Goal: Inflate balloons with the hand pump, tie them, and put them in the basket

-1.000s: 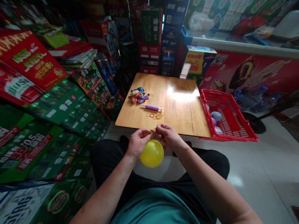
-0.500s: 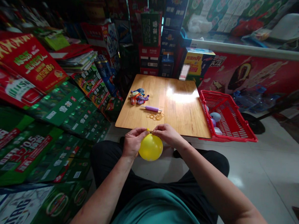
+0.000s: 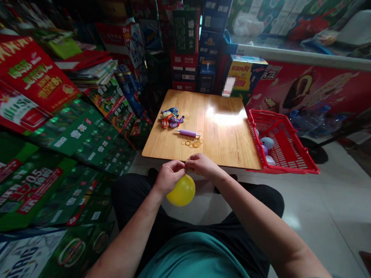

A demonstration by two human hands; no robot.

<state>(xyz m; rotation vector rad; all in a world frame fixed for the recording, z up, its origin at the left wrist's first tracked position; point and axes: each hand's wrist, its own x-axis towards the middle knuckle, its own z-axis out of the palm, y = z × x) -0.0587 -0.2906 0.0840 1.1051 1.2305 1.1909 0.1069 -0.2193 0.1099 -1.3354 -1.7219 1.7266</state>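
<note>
A small inflated yellow balloon (image 3: 181, 191) hangs below my hands, just off the table's near edge. My left hand (image 3: 169, 176) is closed, its thumb and fingers pinching the balloon's neck. Right against it, my right hand (image 3: 200, 165) is closed in a pinch on a thin rubber band at the neck; the fingers mostly hide the band and the balloon's mouth. On the wooden table (image 3: 222, 144) beyond lie several loose rubber bands (image 3: 194, 144), a purple hand pump (image 3: 187, 133) and a pile of colourful wrapped pieces (image 3: 171, 118).
A red plastic basket (image 3: 291, 143) with several balloons (image 3: 267, 142) inside stands at the table's right. Stacked green cartons (image 3: 72, 130) crowd the left side. Boxes (image 3: 184, 69) and a chest freezer (image 3: 299, 58) stand behind the table.
The balloon has shifted slightly left and down. My hands have come together at its neck, and the yellow mouth that showed between them is now covered by fingers.
</note>
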